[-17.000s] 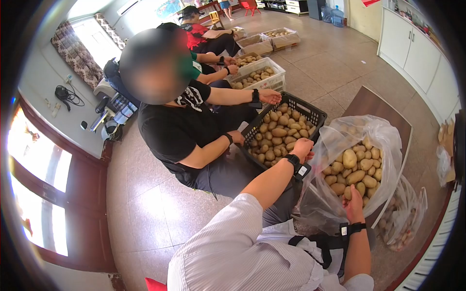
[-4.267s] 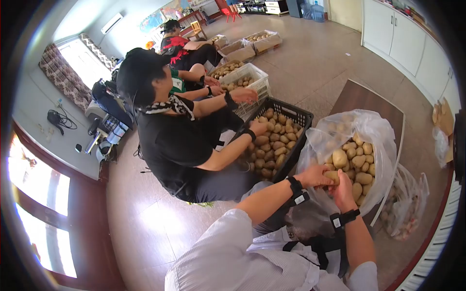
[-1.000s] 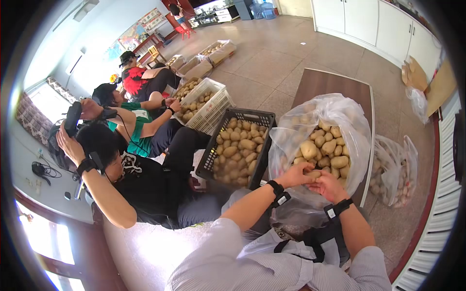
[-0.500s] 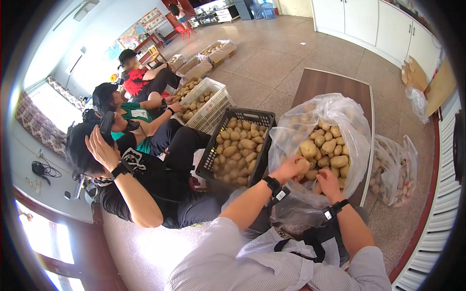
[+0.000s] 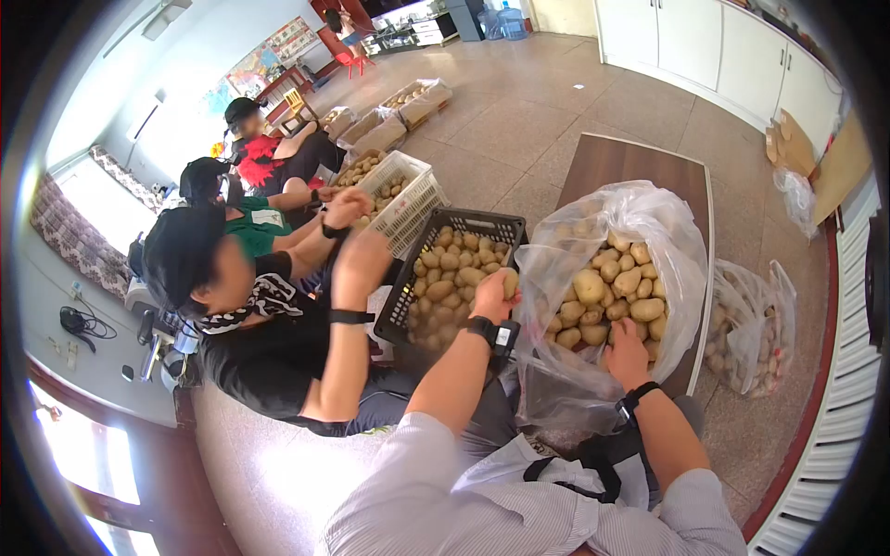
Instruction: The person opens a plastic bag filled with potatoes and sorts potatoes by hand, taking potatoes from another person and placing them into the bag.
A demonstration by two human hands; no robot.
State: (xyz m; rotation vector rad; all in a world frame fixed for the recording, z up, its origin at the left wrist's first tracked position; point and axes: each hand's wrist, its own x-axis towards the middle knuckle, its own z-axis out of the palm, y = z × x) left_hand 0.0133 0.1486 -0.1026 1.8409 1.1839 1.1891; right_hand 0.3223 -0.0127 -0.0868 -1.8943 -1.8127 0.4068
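One potato is held by the left hand, near the middle of the picture. It is seen right at the right edge of the black crate, up above the fingertips' side of the hand. Its long way seems to run up and down in the picture, but part of it is hidden by the fingers. The left hand is much nearer to the crate than the right hand is. The potato is pinched between the thumb and fingers, so no wide gap is left in that grip.

The right hand is placed to the right of the middle, low in the open clear bag. The potatoes in the bag are reached by its bent fingertips. Whether one is gripped there cannot be told, as the fingers' undersides are hidden. More potatoes are piled inside the crate, left of the held one.
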